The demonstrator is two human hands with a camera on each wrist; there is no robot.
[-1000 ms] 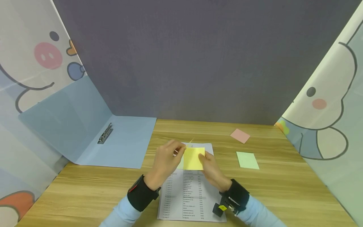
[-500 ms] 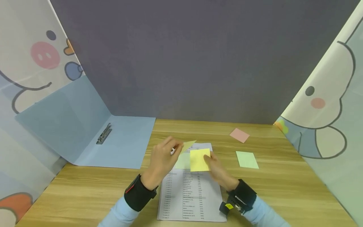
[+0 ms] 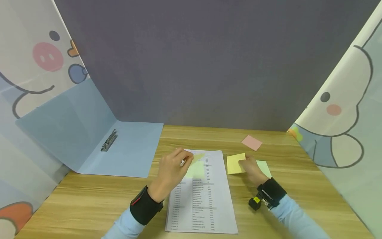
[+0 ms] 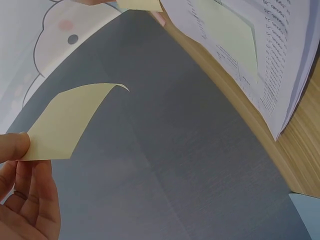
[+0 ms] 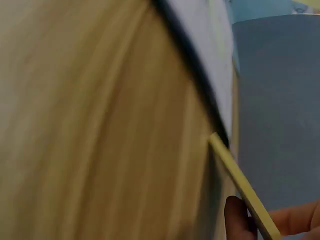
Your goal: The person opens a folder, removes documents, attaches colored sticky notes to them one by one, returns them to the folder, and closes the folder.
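Observation:
My left hand [image 3: 171, 169] pinches a single yellow sticky note [image 3: 197, 157] above the top of a printed sheet [image 3: 203, 199]; in the left wrist view the note [image 4: 70, 122] curls away from my thumb and fingers. A pale green sticky note [image 3: 195, 170] is stuck on the sheet just beside that hand. My right hand [image 3: 250, 169] holds the yellow sticky pad [image 3: 235, 163] to the right of the sheet, low over the table; in the right wrist view the pad's edge [image 5: 245, 192] shows above a fingertip. A green pad [image 3: 265, 167] lies partly under that hand.
A pink pad [image 3: 251, 142] lies at the back right of the wooden table [image 3: 89, 199]. An open blue clip folder [image 3: 119, 146] lies at the left, its cover leaning on the cartoon-printed side panel. A grey panel closes the back, and another printed panel the right.
My right hand has carried the yellow pad from over the sheet to the right, down beside the green pad. My left hand stays, still pinching the peeled note.

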